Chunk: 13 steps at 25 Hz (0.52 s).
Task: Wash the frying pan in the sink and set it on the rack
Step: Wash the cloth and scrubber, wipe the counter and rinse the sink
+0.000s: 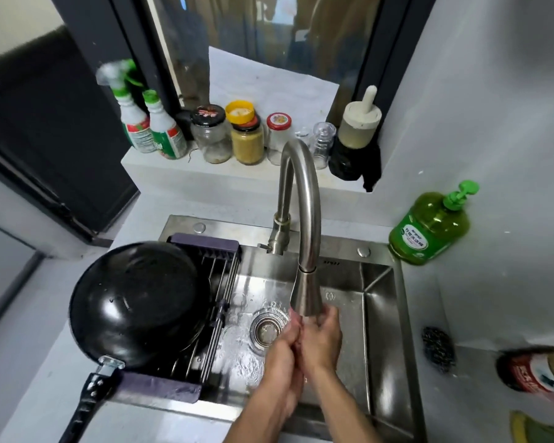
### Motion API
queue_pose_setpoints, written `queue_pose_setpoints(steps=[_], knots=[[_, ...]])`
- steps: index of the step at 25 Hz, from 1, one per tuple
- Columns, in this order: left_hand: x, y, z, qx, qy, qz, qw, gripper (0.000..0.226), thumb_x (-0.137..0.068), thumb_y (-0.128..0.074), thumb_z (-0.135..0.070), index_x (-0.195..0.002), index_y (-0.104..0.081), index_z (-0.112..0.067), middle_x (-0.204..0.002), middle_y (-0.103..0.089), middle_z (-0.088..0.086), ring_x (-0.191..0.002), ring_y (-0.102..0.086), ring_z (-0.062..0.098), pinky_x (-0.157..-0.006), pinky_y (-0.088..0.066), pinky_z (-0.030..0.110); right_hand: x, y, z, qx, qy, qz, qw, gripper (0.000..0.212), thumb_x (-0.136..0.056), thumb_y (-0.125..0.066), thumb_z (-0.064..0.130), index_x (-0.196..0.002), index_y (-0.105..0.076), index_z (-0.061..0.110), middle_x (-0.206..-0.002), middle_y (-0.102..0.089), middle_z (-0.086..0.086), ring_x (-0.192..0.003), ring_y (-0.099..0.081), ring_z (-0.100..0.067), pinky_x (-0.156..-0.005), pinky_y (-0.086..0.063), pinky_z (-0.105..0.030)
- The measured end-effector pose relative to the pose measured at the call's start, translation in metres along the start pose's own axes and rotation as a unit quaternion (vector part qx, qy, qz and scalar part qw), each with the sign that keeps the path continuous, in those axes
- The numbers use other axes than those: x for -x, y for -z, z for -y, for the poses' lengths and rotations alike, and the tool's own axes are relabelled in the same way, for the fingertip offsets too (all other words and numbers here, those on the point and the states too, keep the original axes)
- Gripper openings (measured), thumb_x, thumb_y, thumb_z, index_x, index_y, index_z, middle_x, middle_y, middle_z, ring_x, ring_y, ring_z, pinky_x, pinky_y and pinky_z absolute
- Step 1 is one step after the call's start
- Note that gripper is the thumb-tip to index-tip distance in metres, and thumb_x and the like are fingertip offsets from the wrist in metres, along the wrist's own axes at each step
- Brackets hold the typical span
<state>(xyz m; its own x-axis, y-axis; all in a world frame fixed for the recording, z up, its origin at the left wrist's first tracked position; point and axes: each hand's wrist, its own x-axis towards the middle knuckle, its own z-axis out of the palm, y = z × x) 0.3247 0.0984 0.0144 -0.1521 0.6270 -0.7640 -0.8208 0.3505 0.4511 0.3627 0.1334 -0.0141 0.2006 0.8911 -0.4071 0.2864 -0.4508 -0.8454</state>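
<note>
Frying pan point(135, 302) upside down on the rack point(205, 276) over the left end of the sink point(381, 314), dark wet base up, presumably so water drains off; handle point(87, 401) jutting toward the viewer past the rack's near edge. Washing and racking apparently done, judging by this placement. Just right of the rack, left hand point(282, 353) and right hand point(320, 340) pressed together under the pull-down faucet point(304, 251), fingers folded over one another, gripping nothing visible; likely rinsing off under the running stream, water spreading around the drain point(267, 329). Exact finger positions hard to make out where the hands overlap and the spout head covers the fingertips. Green pump bottle of dish soap point(432, 225) on the counter at the sink's back right corner, near to hand. Dark scouring pad point(438, 346) on the counter to the right. Spray bottles point(151, 123) and jars point(247, 135) lined along the window ledge behind. Red-labelled container point(531, 372) at the right edge blurred and cut off, contents unclear.
</note>
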Motion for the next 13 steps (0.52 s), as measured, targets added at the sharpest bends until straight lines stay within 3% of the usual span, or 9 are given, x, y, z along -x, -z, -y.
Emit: queue_pose_setpoints(steps=[1,4,6,9,11,13], knots=[[0.000,0.001,0.000,0.005,0.002,-0.003,1.000,0.034,-0.102,-0.042,-0.021,-0.109,-0.067,0.000,-0.103,-0.071,0.019,-0.092,-0.069,0.027,-0.080,-0.056,0.033,-0.001,0.001,0.001,-0.007,-0.006,-0.017,1.000,0.018,-0.088,-0.073,0.020,-0.088,-0.056,0.025,-0.079,-0.071,0.005,-0.076,-0.071,-0.020,-0.070,-0.056,-0.035],[-0.006,0.005,-0.004,0.011,-0.004,-0.017,1.000,0.030,-0.101,-0.042,-0.017,-0.106,-0.065,0.001,-0.103,-0.068,0.022,-0.094,-0.064,0.029,-0.089,-0.048,0.036,0.014,-0.004,0.003,0.002,0.017,0.039,0.999,0.017,-0.091,-0.072,0.031,-0.078,-0.062,0.026,-0.074,-0.071,0.006,-0.072,-0.071,-0.012,-0.068,-0.057,-0.029],[-0.003,0.007,-0.002,-0.042,-0.017,0.012,0.999,0.027,-0.100,-0.043,-0.007,-0.114,-0.065,-0.006,-0.113,-0.070,0.017,-0.105,-0.066,0.026,-0.092,-0.050,0.034,0.004,0.000,-0.001,-0.032,-0.010,0.021,0.999,0.013,-0.091,-0.071,0.020,-0.082,-0.062,0.023,-0.081,-0.072,0.001,-0.073,-0.070,-0.018,-0.062,-0.057,-0.026],[0.001,0.012,-0.009,-0.120,-0.072,-0.001,0.990,0.038,-0.093,-0.045,0.009,-0.111,-0.069,-0.015,-0.107,-0.074,0.004,-0.102,-0.068,0.019,-0.080,-0.054,0.024,-0.016,0.022,0.002,-0.129,-0.150,0.061,0.978,0.009,-0.094,-0.065,0.007,-0.102,-0.065,0.007,-0.091,-0.072,-0.012,-0.074,-0.066,-0.022,-0.057,-0.052,-0.024],[-0.005,0.018,-0.019,-0.119,-0.085,-0.018,0.989,0.036,-0.092,-0.045,0.010,-0.105,-0.069,-0.014,-0.103,-0.075,0.004,-0.096,-0.070,0.017,-0.075,-0.055,0.024,-0.016,0.038,-0.001,-0.129,-0.240,0.156,0.949,0.020,-0.095,-0.065,0.017,-0.112,-0.068,0.006,-0.099,-0.075,-0.013,-0.077,-0.068,-0.024,-0.058,-0.051,-0.028],[-0.008,0.023,-0.034,-0.094,-0.089,0.006,0.992,0.038,-0.090,-0.043,0.012,-0.108,-0.068,-0.010,-0.106,-0.074,0.007,-0.103,-0.068,0.022,-0.077,-0.055,0.028,-0.013,0.047,-0.009,-0.160,-0.319,0.238,0.903,0.028,-0.098,-0.061,0.026,-0.116,-0.067,0.005,-0.105,-0.074,-0.014,-0.085,-0.070,-0.025,-0.065,-0.056,-0.031]])
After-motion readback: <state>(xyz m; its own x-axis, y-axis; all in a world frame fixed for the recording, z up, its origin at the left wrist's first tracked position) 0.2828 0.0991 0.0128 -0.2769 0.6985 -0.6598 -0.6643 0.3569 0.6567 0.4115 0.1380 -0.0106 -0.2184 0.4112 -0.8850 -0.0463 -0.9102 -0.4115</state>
